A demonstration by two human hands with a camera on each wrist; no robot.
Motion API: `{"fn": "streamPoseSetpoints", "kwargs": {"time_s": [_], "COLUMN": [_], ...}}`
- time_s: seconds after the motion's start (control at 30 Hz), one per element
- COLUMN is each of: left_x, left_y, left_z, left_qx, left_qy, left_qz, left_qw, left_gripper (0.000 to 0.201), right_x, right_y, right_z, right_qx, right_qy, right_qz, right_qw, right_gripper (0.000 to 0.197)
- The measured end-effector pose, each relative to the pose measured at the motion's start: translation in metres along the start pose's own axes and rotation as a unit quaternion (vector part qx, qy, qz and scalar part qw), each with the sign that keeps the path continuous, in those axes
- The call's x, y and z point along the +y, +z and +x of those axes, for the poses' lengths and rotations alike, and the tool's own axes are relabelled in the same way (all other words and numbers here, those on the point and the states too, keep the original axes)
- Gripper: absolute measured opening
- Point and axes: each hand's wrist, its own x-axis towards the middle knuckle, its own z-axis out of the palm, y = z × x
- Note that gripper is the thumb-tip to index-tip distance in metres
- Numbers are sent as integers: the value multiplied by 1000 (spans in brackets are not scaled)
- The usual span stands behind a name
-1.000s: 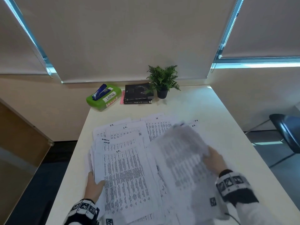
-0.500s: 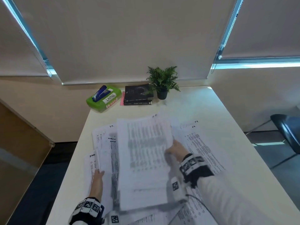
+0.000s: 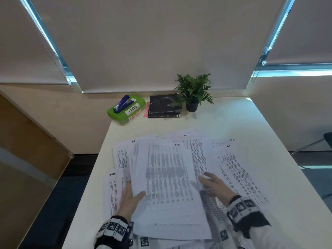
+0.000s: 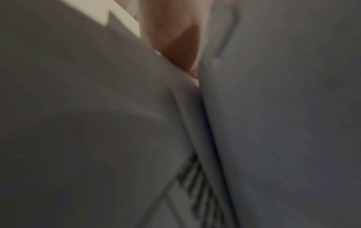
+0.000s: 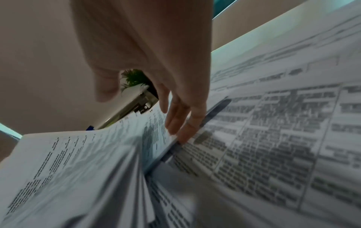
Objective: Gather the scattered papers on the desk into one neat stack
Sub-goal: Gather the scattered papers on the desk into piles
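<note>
Printed papers cover the near half of the white desk [image 3: 233, 119]. A thick pile [image 3: 167, 186] lies in the middle, lifted a little at its near edges. My left hand [image 3: 132, 194] grips the pile's left edge, thumb on top and fingers [image 4: 175, 38] slid between sheets. My right hand [image 3: 210, 182] is open, its straight fingertips [image 5: 181, 128] touching the pile's right edge. Loose sheets [image 3: 239, 169] lie flat to the right, others [image 3: 115, 191] stick out on the left, and more fan out behind the pile.
At the desk's back stand a green box [image 3: 133, 112] with a blue stapler [image 3: 121, 104] on top, stacked black books [image 3: 164, 106] and a small potted plant [image 3: 193, 94]. A dark chair [image 3: 327, 139] is off the right side. The desk's left edge drops to the floor.
My right hand carried a bundle of sheets from the right over onto the middle pile, let go of it and drew back to its right edge. My left thumb came onto the pile.
</note>
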Motion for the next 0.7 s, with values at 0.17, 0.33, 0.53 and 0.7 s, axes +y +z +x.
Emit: {"fn": "streamPoseSetpoints", "kwargs": {"time_s": [0.17,0.33,0.53,0.7], "left_x": [26,38,10,-5], "left_y": [47,73,11,9], "left_z": [4,9,17,19], "left_qx": [-100,-78,164,152], "left_qy": [16,36,-156,-200], "left_qz": [-17,183,400,389], "left_qw": [995,979,888,886], "left_gripper": [78,40,83,111], "right_x": [-1,8,31,91], "right_y": [-22,-59,-109,-141], "right_z": [-7,-27,-38,6], "right_qx": [-40,74,193,193], "right_qy": [40,20,70,58], "right_qz": [117,210,199,92], "right_qw": [992,975,958,975], "right_gripper": [60,64,60,110]}}
